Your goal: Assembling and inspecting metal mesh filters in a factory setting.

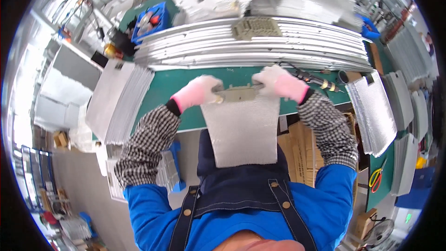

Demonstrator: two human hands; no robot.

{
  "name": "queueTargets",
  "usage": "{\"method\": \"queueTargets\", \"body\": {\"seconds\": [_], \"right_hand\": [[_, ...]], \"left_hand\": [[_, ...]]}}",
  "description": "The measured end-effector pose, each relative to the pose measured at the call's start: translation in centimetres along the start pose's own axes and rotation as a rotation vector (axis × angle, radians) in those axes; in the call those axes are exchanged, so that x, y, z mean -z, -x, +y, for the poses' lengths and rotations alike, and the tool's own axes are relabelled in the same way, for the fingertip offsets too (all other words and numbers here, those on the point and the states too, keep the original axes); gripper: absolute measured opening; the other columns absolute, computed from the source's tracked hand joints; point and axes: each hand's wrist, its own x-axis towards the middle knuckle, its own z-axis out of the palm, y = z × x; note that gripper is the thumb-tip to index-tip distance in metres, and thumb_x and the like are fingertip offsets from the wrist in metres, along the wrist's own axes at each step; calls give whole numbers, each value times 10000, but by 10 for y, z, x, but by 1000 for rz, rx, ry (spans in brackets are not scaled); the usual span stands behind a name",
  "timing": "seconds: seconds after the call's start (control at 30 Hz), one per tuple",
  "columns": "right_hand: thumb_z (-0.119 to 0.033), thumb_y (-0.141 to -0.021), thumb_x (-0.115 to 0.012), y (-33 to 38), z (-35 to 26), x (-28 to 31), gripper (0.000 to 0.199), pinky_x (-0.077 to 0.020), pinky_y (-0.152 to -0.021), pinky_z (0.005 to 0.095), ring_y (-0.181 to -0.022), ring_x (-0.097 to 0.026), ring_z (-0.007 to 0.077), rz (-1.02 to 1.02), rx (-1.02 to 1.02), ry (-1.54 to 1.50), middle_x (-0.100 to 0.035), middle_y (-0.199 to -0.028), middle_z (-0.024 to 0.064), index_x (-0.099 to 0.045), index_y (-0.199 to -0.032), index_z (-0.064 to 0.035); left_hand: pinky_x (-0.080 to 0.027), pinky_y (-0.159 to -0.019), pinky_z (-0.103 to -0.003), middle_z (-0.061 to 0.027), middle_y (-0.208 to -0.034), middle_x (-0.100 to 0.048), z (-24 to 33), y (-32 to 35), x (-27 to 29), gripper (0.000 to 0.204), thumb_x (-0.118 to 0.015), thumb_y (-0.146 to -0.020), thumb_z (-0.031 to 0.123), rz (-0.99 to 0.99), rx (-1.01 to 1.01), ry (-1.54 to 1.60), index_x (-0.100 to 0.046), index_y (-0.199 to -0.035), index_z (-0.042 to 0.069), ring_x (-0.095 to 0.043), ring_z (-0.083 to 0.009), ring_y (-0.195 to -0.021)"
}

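The green table (162, 90) spreads under and around the fingers. Just beyond them lies a wide pile of long metal strips (186, 49). The pale mesh sheet (244, 132) is directly below the fingers, its top edge between both hands and its lower end by the person's lap. One stack of sheets (111, 100) stands well left of the left fingers, another stack (371, 114) well right of the right fingers. The gloved left hand (198, 93) has its fingers clamped on the left end of an olive plastic bar (240, 93) at the sheet's top; the gloved right hand (281, 83) has its fingers bent closed on the right end. Beyond the fingers, olive plastic parts (257, 28) rest on the metal strips. A power screwdriver (316, 80) lies just right of the right fingers, with scissors (375, 179) farther right and nearer the person
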Motion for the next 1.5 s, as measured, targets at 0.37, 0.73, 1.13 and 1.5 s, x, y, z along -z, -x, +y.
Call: {"method": "queueTargets", "body": {"seconds": [0.37, 0.73, 1.13, 1.5], "right_hand": [[-249, -929, -561, -32, 9, -18, 413, -481, -1000, 424, -1154, -619, 309, 67, 291, -223, -667, -1210, 174, -628, -1304, -88], [-498, -957, -548, -53, 216, -12, 490, -490, -947, 467, -1109, -632, 337, 556, -607, 168, -643, -1215, 165, -657, -1184, -78], [-473, -915, -629, -35, 214, -25, 490, -493, -930, 508, -1125, -582, 420, 655, -517, 133, -554, -1234, 243, -599, -1313, -187], [-641, -938, -480, -44, 207, 13, 653, -478, -986, 462, -1166, -603, 342, 331, -611, 248, -625, -1252, 190, -696, -1200, -84]], "left_hand": [[-533, -795, -305, -116, -943, -724, -28, 13, -2, 393, -744, -874, 287, 14, -27, 552, -700, -1115, -20, -676, -168, -880], [-525, -823, -256, -73, -1111, -668, -61, 9, -115, 456, -541, -1042, 299, 612, 169, 1528, -555, -1338, -47, -639, -122, -943], [-490, -777, -242, -59, -1059, -666, -54, 22, -108, 490, -596, -1004, 307, 611, 343, 1230, -572, -1312, -74, -591, -100, -871], [-490, -847, -231, -67, -1122, -667, -54, 21, -118, 460, -589, -1014, 260, 677, 265, 1343, -562, -1318, -84, -604, -103, -970]]}}
